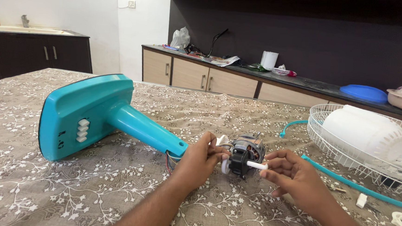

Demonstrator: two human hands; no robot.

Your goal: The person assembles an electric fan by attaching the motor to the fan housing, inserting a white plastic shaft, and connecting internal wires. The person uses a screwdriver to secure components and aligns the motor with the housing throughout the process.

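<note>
Hands at work: left hand [201, 157] grips a bare copper-wound fan motor [245, 154] while right hand [290, 175] fingertips pinch its white plastic shaft [256, 165], beside the teal plastic fan stand [94, 113].

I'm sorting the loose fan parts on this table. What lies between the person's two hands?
In the head view, the fan motor lies between the left hand and right hand, its white shaft pointing at the right fingers.
</note>
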